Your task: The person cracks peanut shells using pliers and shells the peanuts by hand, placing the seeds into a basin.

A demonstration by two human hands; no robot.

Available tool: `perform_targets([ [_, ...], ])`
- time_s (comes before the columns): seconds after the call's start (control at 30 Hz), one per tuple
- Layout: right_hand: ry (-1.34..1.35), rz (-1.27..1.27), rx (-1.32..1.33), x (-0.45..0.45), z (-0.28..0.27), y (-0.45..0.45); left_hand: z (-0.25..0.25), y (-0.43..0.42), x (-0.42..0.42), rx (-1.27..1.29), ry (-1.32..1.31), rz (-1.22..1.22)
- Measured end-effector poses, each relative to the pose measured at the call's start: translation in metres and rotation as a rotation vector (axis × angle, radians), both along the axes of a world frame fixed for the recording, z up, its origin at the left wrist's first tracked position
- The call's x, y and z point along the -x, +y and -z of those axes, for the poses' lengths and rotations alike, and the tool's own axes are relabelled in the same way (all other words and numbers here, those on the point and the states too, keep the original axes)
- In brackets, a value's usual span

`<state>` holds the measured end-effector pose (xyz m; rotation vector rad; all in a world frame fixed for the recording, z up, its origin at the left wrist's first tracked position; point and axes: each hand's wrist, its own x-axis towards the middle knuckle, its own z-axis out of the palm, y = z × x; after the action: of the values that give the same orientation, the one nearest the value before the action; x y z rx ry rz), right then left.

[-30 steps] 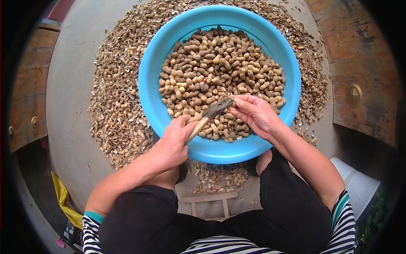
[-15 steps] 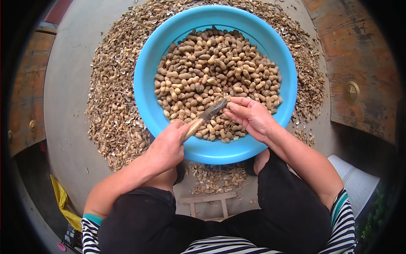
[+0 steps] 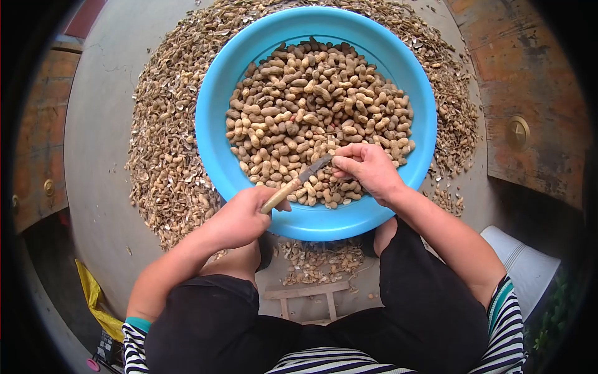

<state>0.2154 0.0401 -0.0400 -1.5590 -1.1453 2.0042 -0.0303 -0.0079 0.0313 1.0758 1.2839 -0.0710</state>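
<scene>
A wide blue basin full of unshelled peanuts stands in front of my knees. My left hand, near the basin's front left rim, is closed around the wooden handle of a knife. Its dark, narrow blade points up and to the right over the peanuts. My right hand is above the peanuts on the right, thumb and forefinger pinched together at the blade's tip. Whatever lies between these fingertips is mostly hidden and too small to name.
Broken peanut shells lie heaped on the floor around the basin, with more between my feet. A low wooden stool is beneath me. Wooden furniture stands to the right, a white bucket at lower right, a yellow bag at lower left.
My left hand has lowered slightly and the knife has turned, so its blade now looks narrower. The right hand has stayed near the tip, its fingers curled in more.
</scene>
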Motion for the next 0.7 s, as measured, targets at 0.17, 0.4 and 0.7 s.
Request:
perform_targets([
  [0.17,-0.011,0.074,-0.015,0.005,-0.008,0.002,-0.011,0.001,0.002,-0.503,0.117,0.160],
  [0.4,-0.355,0.038,-0.354,-0.035,0.036,0.024,0.002,0.009,0.017,-0.922,0.505,0.432],
  [0.7,0.229,0.267,0.250,-0.036,0.015,0.018,0.043,0.026,0.028,-1.118,0.761,0.505],
])
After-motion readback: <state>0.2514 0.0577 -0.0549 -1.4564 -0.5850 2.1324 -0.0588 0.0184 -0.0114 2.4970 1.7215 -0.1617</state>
